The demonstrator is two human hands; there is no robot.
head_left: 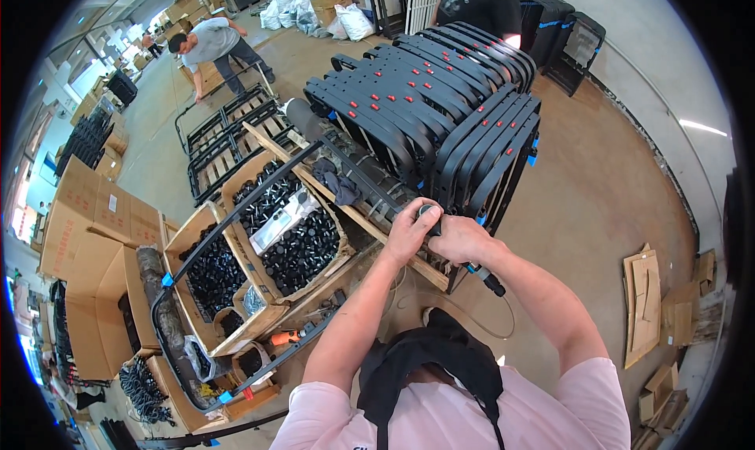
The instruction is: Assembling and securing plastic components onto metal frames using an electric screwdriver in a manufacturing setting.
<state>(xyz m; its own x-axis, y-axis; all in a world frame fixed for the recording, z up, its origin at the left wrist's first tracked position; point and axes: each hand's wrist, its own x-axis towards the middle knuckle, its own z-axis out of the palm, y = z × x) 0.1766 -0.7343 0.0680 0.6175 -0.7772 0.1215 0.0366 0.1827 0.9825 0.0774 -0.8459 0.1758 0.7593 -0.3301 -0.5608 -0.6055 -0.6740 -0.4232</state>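
1. Our pink shirt [550, 407] and black apron [429, 363] fill the lower edge, forearms reaching up from them.
2. Stacked black frames [440, 96] with red clips stand upright ahead of us, packed side by side.
3. Cardboard boxes [295, 238] of small black parts sit to our left, a long black bar [236, 214] lying across them.
4. Our left hand [409, 230] is closed around a dark round-ended piece [429, 211] at the near edge of the frames.
5. Our right hand [464, 242] touches the left and is curled over the same spot; what it grips we cannot tell.
6. Below the right wrist, a slim black tool [489, 279] juts out.
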